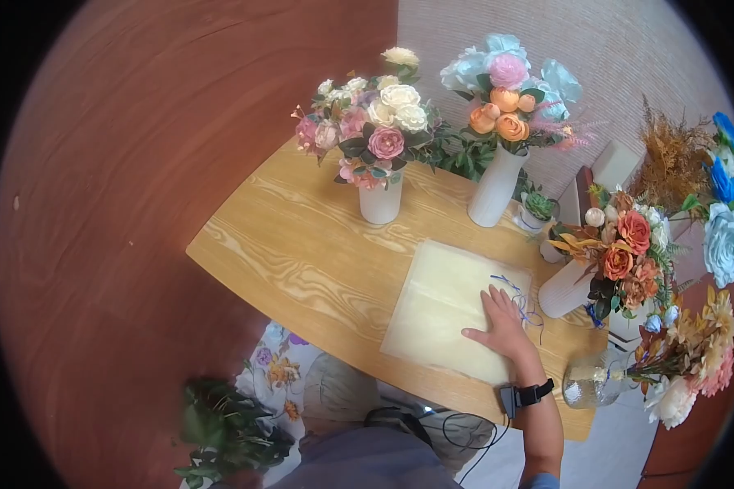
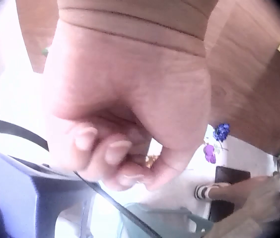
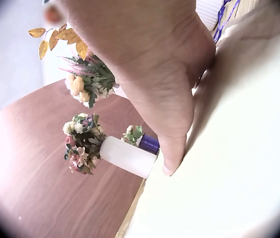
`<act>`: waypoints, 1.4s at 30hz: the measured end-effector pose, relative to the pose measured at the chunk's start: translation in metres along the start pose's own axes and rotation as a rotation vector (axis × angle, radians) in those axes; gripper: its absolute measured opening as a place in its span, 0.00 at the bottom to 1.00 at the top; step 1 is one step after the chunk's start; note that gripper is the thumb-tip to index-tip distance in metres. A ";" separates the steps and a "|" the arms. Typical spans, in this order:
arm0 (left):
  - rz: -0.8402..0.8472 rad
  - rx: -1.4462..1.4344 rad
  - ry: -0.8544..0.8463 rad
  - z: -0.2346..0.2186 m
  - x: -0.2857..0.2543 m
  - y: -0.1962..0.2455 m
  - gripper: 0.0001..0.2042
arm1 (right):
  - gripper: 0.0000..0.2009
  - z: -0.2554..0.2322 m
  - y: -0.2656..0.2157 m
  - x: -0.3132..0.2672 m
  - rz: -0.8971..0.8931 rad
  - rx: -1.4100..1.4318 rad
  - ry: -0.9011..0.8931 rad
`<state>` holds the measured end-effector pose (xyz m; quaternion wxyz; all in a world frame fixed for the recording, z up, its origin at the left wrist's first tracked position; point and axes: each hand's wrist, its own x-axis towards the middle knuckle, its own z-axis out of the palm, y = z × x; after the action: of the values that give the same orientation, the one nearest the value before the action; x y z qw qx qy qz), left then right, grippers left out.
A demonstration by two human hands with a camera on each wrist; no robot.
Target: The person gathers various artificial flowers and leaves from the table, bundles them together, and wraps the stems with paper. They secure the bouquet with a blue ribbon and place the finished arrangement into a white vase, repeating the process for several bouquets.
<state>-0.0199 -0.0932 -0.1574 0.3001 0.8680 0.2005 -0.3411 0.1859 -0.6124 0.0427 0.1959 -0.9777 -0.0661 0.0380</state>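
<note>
My right hand [image 1: 504,328] rests on a pale yellow sheet of wrapping paper [image 1: 434,310], fingers spread and thumb out to the side. In the right wrist view its palm side and thumb press along the pale surface. Thin blue ribbon [image 1: 532,315] lies curled on the paper's right part, by the fingertips. My left hand [image 2: 125,99] shows only in the left wrist view, hanging away from the table, fingers loosely curled with nothing seen in them. A dark strap [image 2: 115,202] passes behind those fingers.
On the wooden table [image 1: 302,236] stand a white vase [image 1: 381,204] of pink and cream flowers, a taller white vase [image 1: 496,187], a ribbed vase [image 1: 564,292] leaning right in view, and a glass vase [image 1: 587,381]. A potted succulent [image 1: 537,208] sits between vases. Leafy greenery [image 1: 228,424] lies below.
</note>
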 end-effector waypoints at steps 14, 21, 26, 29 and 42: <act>0.043 0.006 0.083 0.005 0.000 0.011 0.19 | 0.47 0.004 0.001 0.001 -0.006 0.003 0.024; 0.060 0.011 0.098 0.008 0.002 0.011 0.19 | 0.47 0.003 -0.001 0.001 -0.010 -0.010 0.019; 0.070 0.015 0.111 0.010 0.003 0.012 0.20 | 0.47 0.004 0.000 0.001 -0.009 -0.018 0.019; 0.075 0.020 0.115 0.011 0.003 0.013 0.20 | 0.47 0.005 0.000 0.001 -0.004 -0.029 0.020; 0.090 0.030 0.135 0.014 0.008 0.020 0.21 | 0.47 0.006 0.002 0.000 -0.018 -0.020 0.028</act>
<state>-0.0098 -0.1163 -0.1633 0.2877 0.9015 0.1759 -0.2711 0.1858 -0.6118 0.0363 0.1873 -0.9794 -0.0724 0.0220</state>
